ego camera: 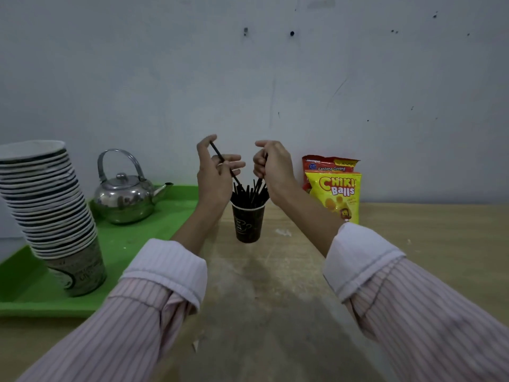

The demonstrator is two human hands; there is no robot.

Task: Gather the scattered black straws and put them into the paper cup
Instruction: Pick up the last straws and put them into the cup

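Both hands feed black straws into the paper cup (248, 224) on the counter (413, 244): left hand (217, 175) pinches one straw (224, 164), right hand (271, 168) grips another; none visibly remain scattered.

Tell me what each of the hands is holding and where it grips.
The left hand pinches one black straw near its middle. The right hand grips a straw near its upper end, over the paper cup.
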